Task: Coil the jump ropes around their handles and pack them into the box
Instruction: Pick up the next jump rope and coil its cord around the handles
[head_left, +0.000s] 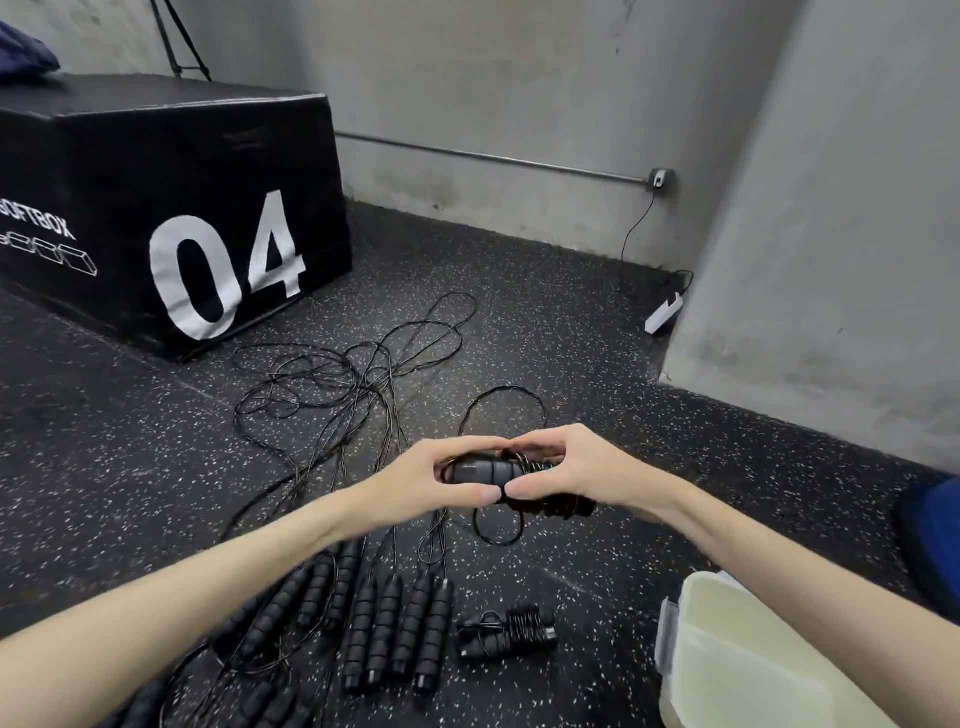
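Single head-worn wide-angle view, looking forward and down, close over the speckled floor (519, 322), wall corner beyond

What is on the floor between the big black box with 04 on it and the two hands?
In the head view, a tangle of loose black ropes lies on the speckled floor between the 04 box and the left hand and right hand.

A gym corner: speckled rubber floor (545, 291), bare grey walls (519, 104), a black padded plyo box (130, 156) marked 04.
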